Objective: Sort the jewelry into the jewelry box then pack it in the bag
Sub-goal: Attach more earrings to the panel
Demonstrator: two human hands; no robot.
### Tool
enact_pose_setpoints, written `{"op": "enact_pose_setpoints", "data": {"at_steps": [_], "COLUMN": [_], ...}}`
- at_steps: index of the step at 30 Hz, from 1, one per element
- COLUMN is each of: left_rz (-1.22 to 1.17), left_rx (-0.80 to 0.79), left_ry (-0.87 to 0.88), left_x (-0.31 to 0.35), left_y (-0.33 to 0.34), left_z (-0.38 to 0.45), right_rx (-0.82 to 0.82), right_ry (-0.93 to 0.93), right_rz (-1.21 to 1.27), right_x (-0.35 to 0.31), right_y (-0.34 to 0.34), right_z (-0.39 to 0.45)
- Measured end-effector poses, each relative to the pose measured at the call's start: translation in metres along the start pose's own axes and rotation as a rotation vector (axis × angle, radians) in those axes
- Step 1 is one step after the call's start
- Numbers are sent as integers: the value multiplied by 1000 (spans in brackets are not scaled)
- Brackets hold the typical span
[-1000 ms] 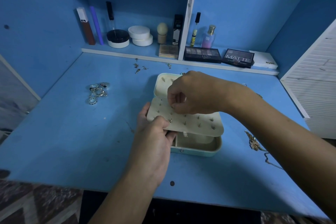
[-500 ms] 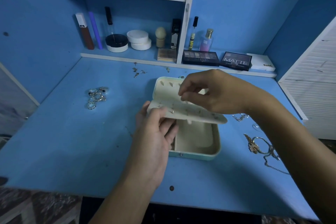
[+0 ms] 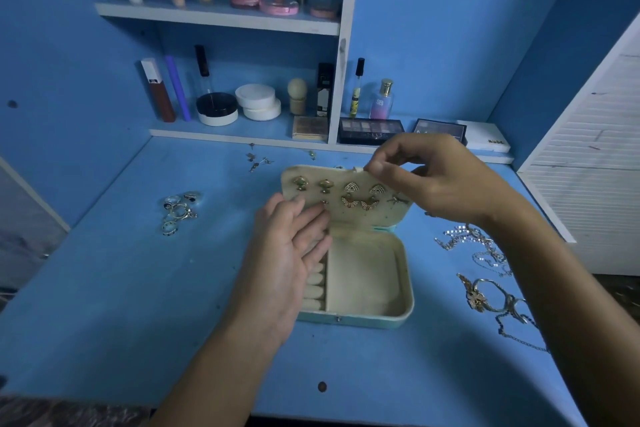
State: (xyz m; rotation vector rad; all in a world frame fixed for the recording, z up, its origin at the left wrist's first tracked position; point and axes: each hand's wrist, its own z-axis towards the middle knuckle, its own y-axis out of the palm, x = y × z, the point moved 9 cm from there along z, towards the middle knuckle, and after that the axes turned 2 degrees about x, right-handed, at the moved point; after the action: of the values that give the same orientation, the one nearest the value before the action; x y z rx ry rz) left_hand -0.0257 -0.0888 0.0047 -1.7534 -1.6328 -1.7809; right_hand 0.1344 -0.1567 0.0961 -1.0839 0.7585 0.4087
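Observation:
A small teal jewelry box with a cream lining lies open on the blue desk. Its cream earring panel stands raised against the lid, with several gold earrings pinned on it. My right hand pinches the panel's top edge. My left hand lies with straight fingers over the box's left side, fingertips touching the panel's lower left. Loose rings lie to the left, small earrings behind the box, and necklaces to the right. No bag is in view.
Shelves behind the desk hold cosmetics: tubes, jars, a perfume bottle and eyeshadow palettes. A white slatted cabinet stands at the right. The desk's front edge runs near the bottom.
The earring panel has swung up from lying over the box to standing against the lid, showing the earrings. My right hand lifted its top edge; my left hand opened flat.

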Motion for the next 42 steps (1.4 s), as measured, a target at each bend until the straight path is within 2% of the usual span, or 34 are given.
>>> {"op": "enact_pose_setpoints", "data": {"at_steps": [9, 13, 16, 20, 32, 42], "left_rz": [444, 824, 953, 1046, 1127, 1111], "left_rx": [47, 127, 168, 176, 184, 160], "left_ry": [33, 206, 311, 410, 417, 409], "left_x": [20, 40, 47, 48, 31, 27], "left_y": [-17, -29, -29, -27, -32, -35], "left_z": [25, 36, 42, 52, 63, 64], "right_rx": [179, 208, 218, 219, 94, 121], "right_ry": [43, 74, 111, 157, 372, 366], "right_rz": [-23, -23, -18, -37, -37, 44], "right_x": [33, 48, 57, 70, 115, 118], "right_y": [-6, -2, 3, 8, 45, 52], "right_z": [20, 26, 27, 30, 33, 29]}}
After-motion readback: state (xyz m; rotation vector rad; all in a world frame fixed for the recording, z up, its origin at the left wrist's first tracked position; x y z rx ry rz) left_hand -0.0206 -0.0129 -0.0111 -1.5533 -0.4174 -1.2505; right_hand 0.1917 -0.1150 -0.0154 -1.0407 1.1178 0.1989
